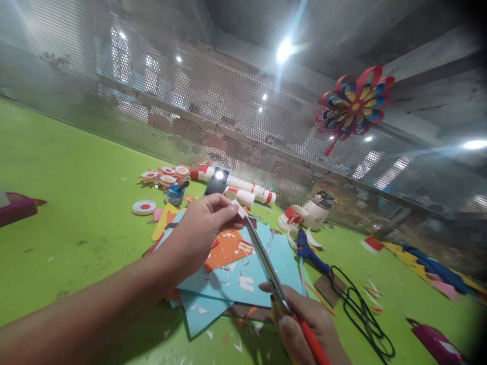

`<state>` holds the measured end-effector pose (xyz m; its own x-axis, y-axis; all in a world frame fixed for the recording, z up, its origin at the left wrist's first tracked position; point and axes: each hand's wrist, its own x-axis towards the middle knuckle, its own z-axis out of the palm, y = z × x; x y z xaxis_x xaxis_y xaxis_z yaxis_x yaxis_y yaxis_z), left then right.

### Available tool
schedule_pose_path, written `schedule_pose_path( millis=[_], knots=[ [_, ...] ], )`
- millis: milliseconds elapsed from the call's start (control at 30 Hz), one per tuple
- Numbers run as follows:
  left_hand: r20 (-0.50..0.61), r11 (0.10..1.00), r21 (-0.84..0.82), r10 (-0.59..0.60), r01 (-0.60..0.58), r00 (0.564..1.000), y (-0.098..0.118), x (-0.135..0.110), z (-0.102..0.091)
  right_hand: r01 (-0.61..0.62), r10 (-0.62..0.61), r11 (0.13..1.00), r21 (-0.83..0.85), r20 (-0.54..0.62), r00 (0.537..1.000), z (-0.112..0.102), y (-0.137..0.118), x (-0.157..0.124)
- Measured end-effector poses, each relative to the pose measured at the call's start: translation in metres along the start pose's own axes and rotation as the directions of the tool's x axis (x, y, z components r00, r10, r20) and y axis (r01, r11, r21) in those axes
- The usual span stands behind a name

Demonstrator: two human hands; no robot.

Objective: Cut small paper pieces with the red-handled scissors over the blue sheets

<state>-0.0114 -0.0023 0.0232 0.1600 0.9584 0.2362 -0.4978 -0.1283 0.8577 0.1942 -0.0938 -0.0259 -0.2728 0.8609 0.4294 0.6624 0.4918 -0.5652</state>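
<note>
Between the thumb and fingers of my left hand (207, 225) is a small piece of white paper (239, 208). My right hand (304, 322) is wrapped round a pair of scissors (266, 263) with red and yellow handles. The long blades point up and away from me, and their tips meet the edge of the white paper. Whether the blades are parted at the tips I cannot make out. Under both hands lie light blue sheets (281, 268) and an orange sheet (224, 258), strewn with small white cut-outs and scraps.
At right lies a blue glue gun (312, 256) with a looping black cord (361, 314). White-and-red paper tubes (247, 186), a blue-lidded jar (175, 195) and round paper pieces (167, 175) stand behind. Purple objects (437, 339) lie at the edges. A paper flower (355, 106) hangs above.
</note>
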Motion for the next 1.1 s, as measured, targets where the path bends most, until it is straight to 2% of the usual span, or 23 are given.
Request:
schedule_pose_path(
  millis=[100,467,667,1100],
  knots=[
    [-0.002,1.0,-0.008,-0.003,0.003,1.0,0.0005,-0.0002,-0.0004,-0.026,0.026,0.999,0.035,0.009,1.0,0.0006,0.002,-0.0015],
    [0.003,1.0,-0.012,-0.005,0.005,1.0,-0.0011,0.0014,0.0001,-0.045,0.045,0.999,0.0,0.027,0.999,-0.0024,-0.0028,0.0003],
    [-0.011,1.0,0.006,0.015,-0.015,1.0,-0.0025,0.0013,-0.0007,-0.055,0.054,0.996,0.07,0.012,0.998,0.0004,0.0006,-0.0011],
    [-0.017,1.0,-0.002,0.02,-0.02,1.0,-0.0037,0.0014,-0.0004,-0.066,0.066,0.998,0.019,0.014,0.998,0.0,-0.0015,-0.0015]
  ],
)
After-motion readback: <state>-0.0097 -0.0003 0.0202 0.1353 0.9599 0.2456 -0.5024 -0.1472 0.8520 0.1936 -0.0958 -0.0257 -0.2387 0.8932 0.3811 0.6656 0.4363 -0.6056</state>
